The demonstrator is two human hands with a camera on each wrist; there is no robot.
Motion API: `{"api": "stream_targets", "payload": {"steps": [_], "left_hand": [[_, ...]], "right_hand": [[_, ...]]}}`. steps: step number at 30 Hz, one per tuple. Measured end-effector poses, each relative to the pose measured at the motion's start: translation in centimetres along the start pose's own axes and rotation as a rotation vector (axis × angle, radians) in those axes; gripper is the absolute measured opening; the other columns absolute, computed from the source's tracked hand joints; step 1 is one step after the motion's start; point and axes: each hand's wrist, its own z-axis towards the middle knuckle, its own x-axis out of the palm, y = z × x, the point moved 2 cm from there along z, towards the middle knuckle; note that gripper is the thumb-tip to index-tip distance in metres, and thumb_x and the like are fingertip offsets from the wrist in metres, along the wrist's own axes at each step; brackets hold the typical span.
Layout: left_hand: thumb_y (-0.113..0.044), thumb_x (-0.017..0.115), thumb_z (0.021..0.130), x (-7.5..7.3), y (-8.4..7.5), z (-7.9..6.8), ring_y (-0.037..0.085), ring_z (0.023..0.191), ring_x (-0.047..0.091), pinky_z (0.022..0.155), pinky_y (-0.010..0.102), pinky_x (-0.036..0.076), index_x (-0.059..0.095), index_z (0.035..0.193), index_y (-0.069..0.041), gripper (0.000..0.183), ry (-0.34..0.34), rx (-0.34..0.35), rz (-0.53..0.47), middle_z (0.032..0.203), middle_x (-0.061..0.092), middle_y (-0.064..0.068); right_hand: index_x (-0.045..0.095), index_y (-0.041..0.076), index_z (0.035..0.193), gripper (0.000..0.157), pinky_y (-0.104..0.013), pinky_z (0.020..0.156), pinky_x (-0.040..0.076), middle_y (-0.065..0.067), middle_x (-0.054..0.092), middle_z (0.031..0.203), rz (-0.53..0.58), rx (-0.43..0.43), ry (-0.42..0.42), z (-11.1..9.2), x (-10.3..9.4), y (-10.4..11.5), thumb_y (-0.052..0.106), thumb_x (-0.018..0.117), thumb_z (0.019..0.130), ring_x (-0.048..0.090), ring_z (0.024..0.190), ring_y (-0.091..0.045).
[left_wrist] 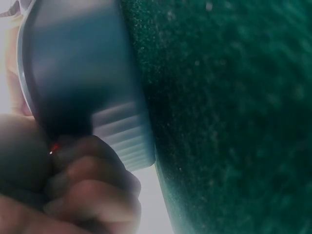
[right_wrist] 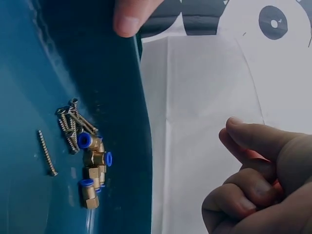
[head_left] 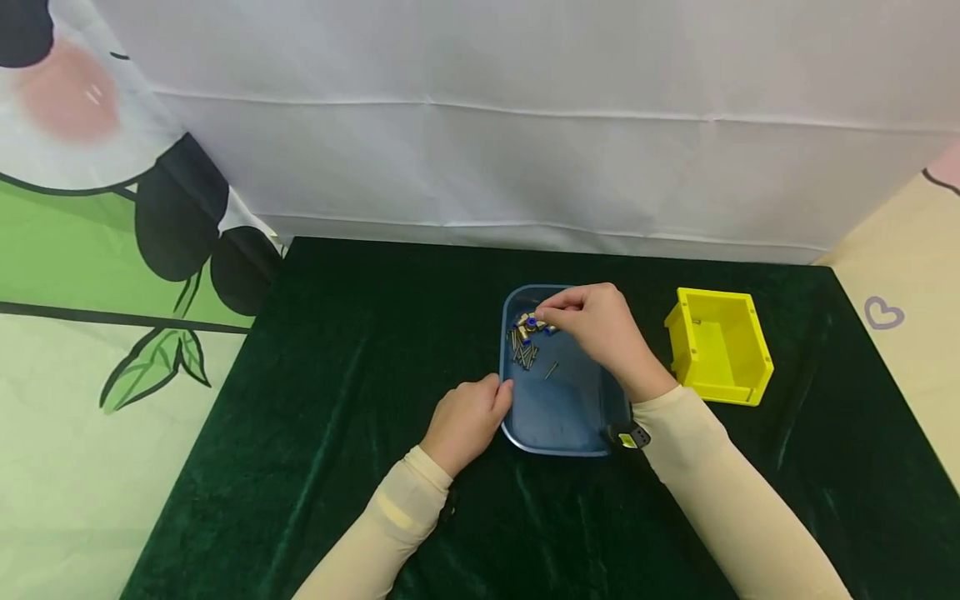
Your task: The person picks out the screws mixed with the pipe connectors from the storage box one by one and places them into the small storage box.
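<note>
A blue tray (head_left: 566,421) lies on the dark green cloth, holding brass fittings with blue ends (right_wrist: 92,158) and thin screws (right_wrist: 70,124). One screw (right_wrist: 47,152) lies apart from the pile. My left hand (head_left: 467,417) grips the tray's left rim, thumb over the edge and fingers curled below it in the left wrist view. Above the fittings, at the tray's far end, is my right hand (head_left: 600,325). Its thumb and forefinger tips meet and the other fingers are curled; I see nothing between them in the right wrist view.
To the right of the tray stands a yellow bin (head_left: 720,342) with a small screw-like piece (head_left: 697,322) inside. The green cloth (head_left: 360,350) covers the table, and a white curtain (head_left: 487,167) hangs behind its back edge.
</note>
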Motion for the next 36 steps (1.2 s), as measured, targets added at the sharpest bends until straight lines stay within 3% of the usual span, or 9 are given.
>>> {"api": "stream_targets", "payload": {"steps": [11, 24, 36], "left_hand": [[-0.034, 0.038, 0.108, -0.1, -0.3, -0.3, 0.009, 0.046, 0.045, 0.042, 0.025, 0.035, 0.053, 0.077, -0.018, 0.037, -0.011, 0.008, -0.002, 0.058, 0.046, -0.004], [-0.036, 0.035, 0.108, 0.0, -0.1, -0.3, 0.008, 0.046, 0.047, 0.043, 0.025, 0.036, 0.053, 0.078, -0.019, 0.039, 0.003, 0.013, -0.021, 0.06, 0.048, -0.005], [-0.035, 0.036, 0.108, -0.1, -0.2, -0.3, 0.008, 0.046, 0.046, 0.042, 0.025, 0.036, 0.052, 0.077, -0.019, 0.038, -0.005, 0.013, -0.018, 0.059, 0.048, -0.005]], "right_hand": [[0.079, 0.013, 0.095, 0.017, -0.034, 0.069, 0.046, -0.007, 0.075, 0.091, -0.097, 0.002, 0.07, 1.4, 1.9, -1.6, 0.028, 0.073, 0.092, 0.057, 0.08, -0.021], [0.079, 0.014, 0.089, 0.009, -0.03, 0.068, 0.053, 0.0, 0.073, 0.088, -0.225, 0.001, 0.163, 2.3, 4.0, -3.9, 0.02, 0.074, 0.091, 0.062, 0.078, -0.017], [0.076, 0.016, 0.081, 0.01, -0.029, 0.063, 0.05, 0.003, 0.069, 0.077, -0.348, 0.006, 0.219, 2.3, 4.7, -4.2, 0.022, 0.077, 0.089, 0.06, 0.07, -0.015]]}}
